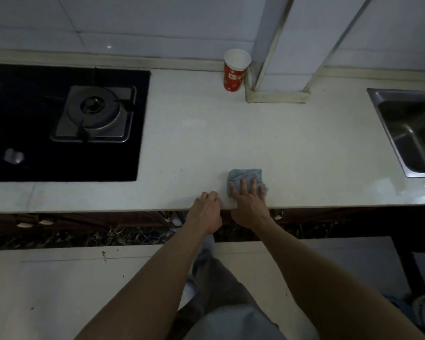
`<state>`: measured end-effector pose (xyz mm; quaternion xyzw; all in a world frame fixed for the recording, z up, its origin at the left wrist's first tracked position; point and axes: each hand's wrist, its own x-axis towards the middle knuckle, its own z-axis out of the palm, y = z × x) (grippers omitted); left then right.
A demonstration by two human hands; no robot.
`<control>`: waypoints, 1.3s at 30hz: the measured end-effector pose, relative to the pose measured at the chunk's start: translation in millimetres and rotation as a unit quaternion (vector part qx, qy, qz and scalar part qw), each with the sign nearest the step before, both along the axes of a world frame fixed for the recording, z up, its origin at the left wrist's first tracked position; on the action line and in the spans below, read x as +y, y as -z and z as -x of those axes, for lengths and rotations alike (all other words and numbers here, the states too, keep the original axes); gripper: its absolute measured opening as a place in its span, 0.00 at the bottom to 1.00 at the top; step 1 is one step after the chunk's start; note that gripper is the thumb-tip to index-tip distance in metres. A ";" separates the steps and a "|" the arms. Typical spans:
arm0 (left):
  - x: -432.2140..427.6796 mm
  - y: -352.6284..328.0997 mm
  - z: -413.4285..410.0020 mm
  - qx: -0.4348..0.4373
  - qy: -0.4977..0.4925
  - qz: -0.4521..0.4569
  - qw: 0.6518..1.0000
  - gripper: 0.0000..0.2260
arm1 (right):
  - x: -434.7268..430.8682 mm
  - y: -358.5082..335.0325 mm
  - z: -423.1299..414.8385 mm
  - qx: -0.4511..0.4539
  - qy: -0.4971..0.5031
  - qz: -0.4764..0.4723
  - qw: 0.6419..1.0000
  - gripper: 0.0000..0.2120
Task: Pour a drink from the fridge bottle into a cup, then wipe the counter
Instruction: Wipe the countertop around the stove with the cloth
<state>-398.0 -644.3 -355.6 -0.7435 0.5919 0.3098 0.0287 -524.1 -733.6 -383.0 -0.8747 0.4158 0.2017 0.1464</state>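
One hob (59, 119): black glass, set into the counter (194, 143) at the far left; it has a steel burner (93, 111) with a dark cap, and a round knob (14, 155) near its front edge.
Counter: pale and long, running from the hob to the sink; its front edge lies under both hands.
Left hand (206, 207): rests on the counter's front edge, fingers loosely curled, holding nothing; it is just left of the right hand and apart from the cloth.
Cup (234, 74): red paper with a white inside, upright at the back of the counter, just beside the foot of a white column (277, 69); well apart from both hands. Whether there is drink in it cannot be told from this angle.
Cloth (243, 175): blue-grey, crumpled, lying flat on the counter near the front edge, right of centre.
Right hand (248, 204): palm down, fingers straight and spread, pressing on the cloth's near half.
Sink (415, 133): steel basin sunk into the counter at the far right, cut off by the edge of view; bare steel shows in the part in view.
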 end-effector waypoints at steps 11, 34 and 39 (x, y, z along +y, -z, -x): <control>-47.9 10.3 -64.9 -0.021 0.039 0.021 0.999 0.25 | -141.0 -0.5 -90.9 0.006 -0.042 0.004 0.999 0.39; -105.0 0.3 -113.3 -0.055 0.155 0.008 0.986 0.25 | -269.6 3.4 -182.2 -0.013 -0.054 0.034 0.998 0.43; -88.5 8.1 -111.9 -0.026 0.110 0.051 0.992 0.27 | -258.6 1.8 -181.0 0.008 -0.044 0.038 0.998 0.42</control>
